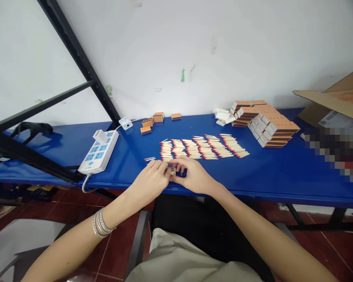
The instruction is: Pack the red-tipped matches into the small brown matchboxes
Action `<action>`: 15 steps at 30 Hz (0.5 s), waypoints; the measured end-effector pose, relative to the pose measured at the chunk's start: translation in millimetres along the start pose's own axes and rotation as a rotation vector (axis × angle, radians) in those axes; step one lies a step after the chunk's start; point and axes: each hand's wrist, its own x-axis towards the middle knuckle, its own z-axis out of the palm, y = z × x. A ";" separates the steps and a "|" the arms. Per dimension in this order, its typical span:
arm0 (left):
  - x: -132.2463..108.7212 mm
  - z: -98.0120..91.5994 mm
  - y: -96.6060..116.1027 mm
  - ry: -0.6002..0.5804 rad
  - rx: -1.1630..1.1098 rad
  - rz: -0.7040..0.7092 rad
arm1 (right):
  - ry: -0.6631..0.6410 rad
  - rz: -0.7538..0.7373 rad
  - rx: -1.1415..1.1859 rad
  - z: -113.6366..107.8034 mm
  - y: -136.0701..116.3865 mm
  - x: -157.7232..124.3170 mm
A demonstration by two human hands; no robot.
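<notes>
Seen from above, a person's two bare hands meet near the front edge of a blue table (pixel 270 174), gripping a small matchbox (pixel 173 172) between them. The left hand (pixel 155 175) closes its fingers on the box's left side; bracelets (pixel 100 224) circle that wrist. The right hand (pixel 195 175) curves in a C shape, its thumb and index finger pinching the box. The hands cover most of the box, so its contents are hard to make out.

Just beyond the hands, red-tipped matches (pixel 207 147) lie in six slanting columns, with a few loose matches (pixel 150 159) to their left. Further back on the right, orange-topped matchboxes (pixel 278 119) stand stacked beside a heap of white trays (pixel 222 116); an open cardboard box (pixel 317 113) is at far right. Back left are several smaller orange boxes (pixel 153 119), a white camera (pixel 126 123) and a power strip (pixel 99 152).
</notes>
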 end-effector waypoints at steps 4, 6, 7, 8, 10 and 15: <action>1.1 3.7 -3.8 0.015 -0.045 0.032 | -0.007 0.001 -0.001 -0.8 -1.1 0.2; -1.0 5.8 -9.1 0.038 -0.112 0.043 | -0.004 -0.004 0.003 0.0 -1.2 0.2; -3.2 6.7 -12.5 0.064 -0.161 0.043 | 0.001 -0.006 0.004 0.5 -1.0 0.1; -6.2 7.7 -15.9 0.103 -0.219 0.032 | 0.005 -0.007 0.002 1.0 -0.8 -0.1; -14.5 9.8 -22.4 0.199 -0.340 -0.035 | 0.011 0.003 -0.002 1.1 -0.2 -0.6; -36.1 21.2 -27.0 0.265 -0.606 -0.270 | 0.025 0.056 0.036 -4.7 -2.1 -2.4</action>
